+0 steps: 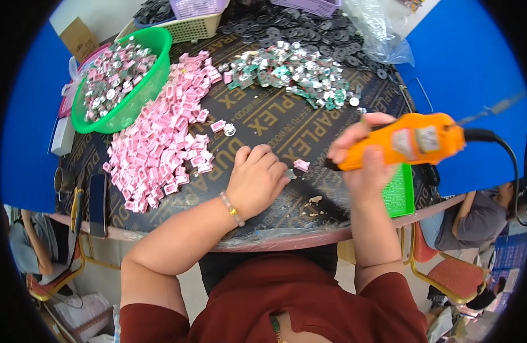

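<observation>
My right hand (366, 163) is wrapped round an orange electric screwdriver (402, 142) with a black cord, its dark tip pointing left above the table. My left hand (256, 178) rests on the table with curled fingers, and a small green circuit board (290, 174) shows at its fingertips. Right beside that lies a small pink plastic housing (301, 165). Past my left knuckles are another pink housing (218, 126) and a round silvery part (230, 130). How firmly my left fingers grip the board is partly hidden.
A heap of pink housings (160, 137) covers the table's left. Beyond it stands a tilted green basket (160, 68) of silvery parts. Green-and-silver boards (298, 71) and black discs (332, 34) are piled at the back. A green tray (409, 191) sits at right; a phone (98, 206) at left.
</observation>
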`<move>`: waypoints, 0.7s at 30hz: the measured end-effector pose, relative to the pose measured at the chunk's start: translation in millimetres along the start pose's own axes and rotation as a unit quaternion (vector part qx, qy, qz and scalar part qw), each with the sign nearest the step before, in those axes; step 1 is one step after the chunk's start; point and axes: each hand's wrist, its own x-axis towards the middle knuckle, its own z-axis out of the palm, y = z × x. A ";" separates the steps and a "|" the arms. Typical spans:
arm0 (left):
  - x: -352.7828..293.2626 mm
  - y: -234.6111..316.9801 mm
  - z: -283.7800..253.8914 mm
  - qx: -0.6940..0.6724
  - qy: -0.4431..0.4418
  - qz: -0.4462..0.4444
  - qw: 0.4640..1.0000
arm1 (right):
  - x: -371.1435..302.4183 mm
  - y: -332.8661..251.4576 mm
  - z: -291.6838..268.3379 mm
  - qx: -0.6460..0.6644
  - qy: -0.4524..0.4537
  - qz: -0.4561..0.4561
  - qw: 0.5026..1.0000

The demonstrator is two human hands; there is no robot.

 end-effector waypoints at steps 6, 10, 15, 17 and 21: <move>3.8 12.1 1.7 0.001 -0.015 0.001 1.000 | 31.1 -52.8 -76.3 -0.273 0.146 -0.035 0.950; 6.8 14.1 0.0 -0.005 -0.011 0.005 1.000 | 28.8 -39.2 -123.1 -0.292 0.177 0.008 0.940; 6.2 13.2 -0.1 0.003 -0.011 0.013 1.000 | 22.7 -29.0 -135.4 -0.286 0.181 -0.001 0.941; 5.7 12.6 0.8 0.007 -0.003 0.012 1.000 | 23.7 -27.6 -136.8 -0.284 0.179 -0.004 0.942; 6.2 13.6 0.6 0.008 -0.004 0.011 1.000 | 21.0 -26.8 -139.9 -0.287 0.176 0.002 0.942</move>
